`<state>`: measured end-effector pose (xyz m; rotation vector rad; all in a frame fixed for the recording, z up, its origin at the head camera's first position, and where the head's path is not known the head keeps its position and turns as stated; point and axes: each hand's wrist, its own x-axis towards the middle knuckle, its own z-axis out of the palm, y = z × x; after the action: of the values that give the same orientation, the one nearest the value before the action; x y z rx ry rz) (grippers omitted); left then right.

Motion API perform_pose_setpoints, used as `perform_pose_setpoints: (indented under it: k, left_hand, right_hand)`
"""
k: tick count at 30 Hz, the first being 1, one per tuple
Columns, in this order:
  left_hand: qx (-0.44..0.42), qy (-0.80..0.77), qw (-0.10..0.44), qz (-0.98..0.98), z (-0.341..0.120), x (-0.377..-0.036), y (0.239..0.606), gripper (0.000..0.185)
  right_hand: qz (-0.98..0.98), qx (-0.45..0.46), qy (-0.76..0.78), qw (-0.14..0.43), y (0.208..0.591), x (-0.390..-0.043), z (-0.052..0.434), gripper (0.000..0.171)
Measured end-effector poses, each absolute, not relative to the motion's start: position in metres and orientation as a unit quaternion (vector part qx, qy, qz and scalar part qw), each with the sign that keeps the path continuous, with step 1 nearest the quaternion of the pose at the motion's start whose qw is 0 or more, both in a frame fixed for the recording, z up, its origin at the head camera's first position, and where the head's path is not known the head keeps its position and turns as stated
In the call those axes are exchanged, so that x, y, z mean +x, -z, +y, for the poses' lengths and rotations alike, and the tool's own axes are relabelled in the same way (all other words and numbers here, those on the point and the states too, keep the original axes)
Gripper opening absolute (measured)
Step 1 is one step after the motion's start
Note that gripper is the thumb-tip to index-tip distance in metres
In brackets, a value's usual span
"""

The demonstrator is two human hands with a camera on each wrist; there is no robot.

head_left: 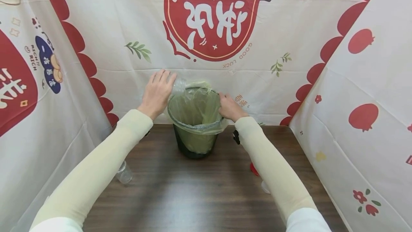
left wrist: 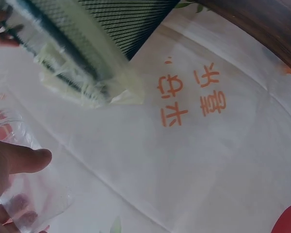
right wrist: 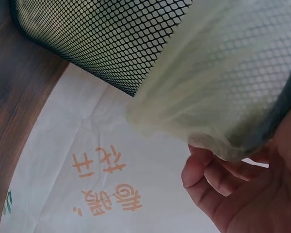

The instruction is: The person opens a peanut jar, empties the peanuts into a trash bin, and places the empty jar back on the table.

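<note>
A black mesh trash bin (head_left: 185, 149) stands at the back of the table, lined with a thin pale yellow-green trash bag (head_left: 196, 108) folded over its rim. My left hand (head_left: 158, 90) grips a clear plastic jar (head_left: 178, 86) tilted at the left of the bin's rim. In the left wrist view, the thumb lies along the jar (left wrist: 43, 194) and fingers show through its wall. On the opposite side, my right hand (head_left: 230, 106) holds the bag's edge at the rim. The right wrist view shows its fingers curled at the bag (right wrist: 208, 143) where it folds over.
Another clear plastic jar (head_left: 123, 174) is on the dark wooden table (head_left: 190, 192), by my left forearm. Next to my right forearm lie a red lid (head_left: 254, 169) and a small clear piece (head_left: 265, 187), partly hidden. Printed cloth (head_left: 106, 38) walls the table at the back and sides.
</note>
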<state>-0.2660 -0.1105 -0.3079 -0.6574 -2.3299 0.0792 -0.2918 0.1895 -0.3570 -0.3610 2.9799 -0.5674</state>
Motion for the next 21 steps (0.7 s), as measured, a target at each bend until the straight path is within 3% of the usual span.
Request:
perform_pose_setpoints:
  k: [8,21]
  left_hand:
    - [-0.212,0.067,0.370,-0.902,-0.118,-0.263,0.289,0.053]
    - [-0.130,0.226,0.378,-0.888,-0.127,-0.233,0.287,0.069]
  right_hand:
    - [0.971,-0.125,0.204,0.017,0.342,-0.288,0.196,0.059]
    - [0.965,-0.132,0.223,-0.043,0.317,-0.256,0.215,0.062]
